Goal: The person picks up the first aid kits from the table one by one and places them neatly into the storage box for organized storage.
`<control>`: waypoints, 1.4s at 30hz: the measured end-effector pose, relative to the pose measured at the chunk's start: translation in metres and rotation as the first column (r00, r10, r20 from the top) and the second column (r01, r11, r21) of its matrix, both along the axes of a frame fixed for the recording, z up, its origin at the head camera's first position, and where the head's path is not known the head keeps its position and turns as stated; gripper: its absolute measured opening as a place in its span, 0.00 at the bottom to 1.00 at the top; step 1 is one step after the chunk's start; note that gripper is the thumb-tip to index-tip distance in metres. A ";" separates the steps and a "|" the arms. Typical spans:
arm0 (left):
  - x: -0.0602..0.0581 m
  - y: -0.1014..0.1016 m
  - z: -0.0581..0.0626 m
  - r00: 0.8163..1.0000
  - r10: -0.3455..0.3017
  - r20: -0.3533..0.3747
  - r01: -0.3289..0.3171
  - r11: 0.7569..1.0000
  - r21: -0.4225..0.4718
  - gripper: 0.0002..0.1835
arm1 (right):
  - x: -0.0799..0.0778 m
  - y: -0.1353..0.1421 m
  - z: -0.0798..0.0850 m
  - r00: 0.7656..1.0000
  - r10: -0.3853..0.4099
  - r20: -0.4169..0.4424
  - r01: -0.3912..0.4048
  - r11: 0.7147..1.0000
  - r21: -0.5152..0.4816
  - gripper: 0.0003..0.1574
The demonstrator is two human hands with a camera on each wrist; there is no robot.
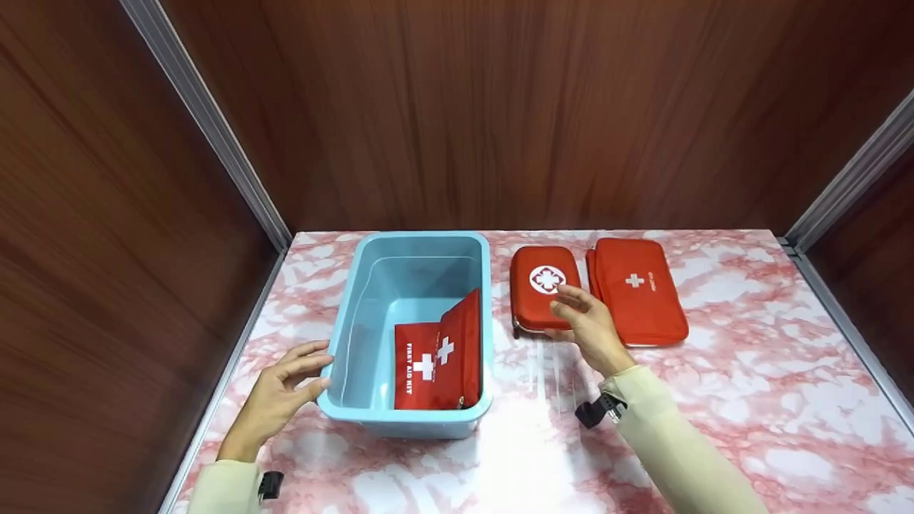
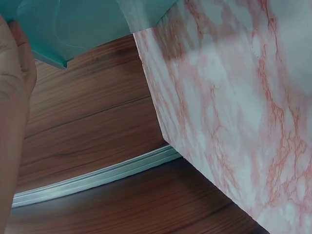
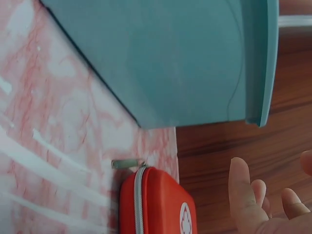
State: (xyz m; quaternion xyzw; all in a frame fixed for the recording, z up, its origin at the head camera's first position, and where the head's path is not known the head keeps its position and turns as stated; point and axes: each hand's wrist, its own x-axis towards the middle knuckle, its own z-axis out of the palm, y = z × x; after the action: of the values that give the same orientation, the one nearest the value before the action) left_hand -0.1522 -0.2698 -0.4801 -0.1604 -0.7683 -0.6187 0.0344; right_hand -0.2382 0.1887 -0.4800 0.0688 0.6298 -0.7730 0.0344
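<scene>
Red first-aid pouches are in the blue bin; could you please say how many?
2 in the head view: the pouch lettered FIRST AID KIT lies left of the second pouch, which leans against the right wall of the blue bin. More could be hidden beneath.

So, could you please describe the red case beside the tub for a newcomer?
Find the blue tub on the marbled table. Right of it lies the red case. Its round white emblem distinguishes it from the larger red pouch further right.

Tub [image 1: 407,415] light blue; first-aid pouches [image 1: 414,335] red with white crosses; tabletop [image 1: 785,400] marbled pink-and-white; hard case [image 1: 532,303] red, its zip [image 3: 139,202] perhaps silver.
</scene>
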 end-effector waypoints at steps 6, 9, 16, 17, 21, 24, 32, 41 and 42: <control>0.000 0.001 0.000 1.000 0.006 0.014 -0.006 1.000 0.004 0.17 | -0.004 0.009 -0.007 0.999 -0.022 0.030 0.021 1.000 0.022 0.31; 0.001 0.001 0.001 1.000 0.010 0.022 -0.010 1.000 0.005 0.17 | -0.004 0.012 -0.009 0.999 -0.029 0.042 0.028 0.999 0.028 0.32; 0.001 0.002 0.001 0.999 0.022 0.030 -0.023 1.000 0.004 0.17 | -0.006 0.019 -0.014 0.997 -0.052 0.054 0.049 0.997 0.063 0.33; 0.001 0.002 0.001 0.999 0.023 0.028 -0.023 1.000 0.006 0.17 | -0.007 0.020 -0.016 0.997 -0.057 0.052 0.052 0.994 0.091 0.33; 0.001 0.002 0.000 1.000 0.015 0.020 -0.015 1.000 0.014 0.17 | -0.010 0.026 -0.024 0.996 -0.075 0.047 0.063 0.975 0.212 0.33; 0.001 0.002 -0.001 1.000 0.004 0.001 -0.004 1.000 0.020 0.17 | -0.011 0.029 -0.029 0.995 -0.084 0.060 0.068 0.973 0.221 0.33; 0.002 0.002 0.000 1.000 0.021 0.023 -0.022 1.000 0.021 0.17 | -0.013 0.035 -0.038 0.991 -0.110 0.073 0.097 0.983 0.158 0.33; 0.003 0.003 0.001 0.999 0.032 0.037 -0.033 0.999 0.018 0.16 | -0.017 0.040 -0.045 0.984 -0.139 0.112 0.118 0.977 0.175 0.34; 0.003 0.003 0.000 0.999 0.032 0.036 -0.032 0.999 0.018 0.17 | -0.018 0.040 -0.046 0.982 -0.144 0.123 0.121 0.977 0.175 0.34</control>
State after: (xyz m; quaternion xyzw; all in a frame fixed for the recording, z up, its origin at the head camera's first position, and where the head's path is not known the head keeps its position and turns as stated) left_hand -0.1495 -0.2672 -0.4798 -0.1367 -0.7656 -0.6278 0.0320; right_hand -0.2560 0.2289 -0.5261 0.1652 0.6824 -0.7118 0.0192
